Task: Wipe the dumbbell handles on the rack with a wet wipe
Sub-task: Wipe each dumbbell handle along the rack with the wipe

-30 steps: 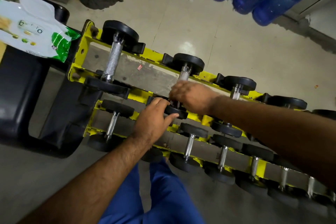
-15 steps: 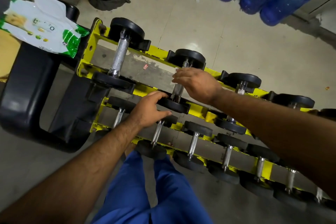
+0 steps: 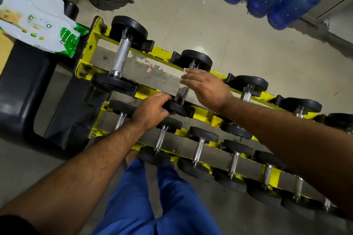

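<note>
Now the wet wipe (image 3: pixel 185 71) is pressed onto the handle (image 3: pixel 182 92) of the second top-row dumbbell by the right hand (image 3: pixel 205 87), which has slid from the near end to the far plate: that handle seems nearly wiped. The near plate (image 3: pixel 178 108) is gripped by the left hand (image 3: pixel 152 109). On the yellow rack (image 3: pixel 200 112), other dumbbells wait. Beside it, an opened wipe pack (image 3: pixel 38 25) lies.

Single head-worn wide-angle view, looking steeply down and forward from close above the yellow rack (image 3: pixel 205 76). Both forearms enter from the lower edge.
</note>
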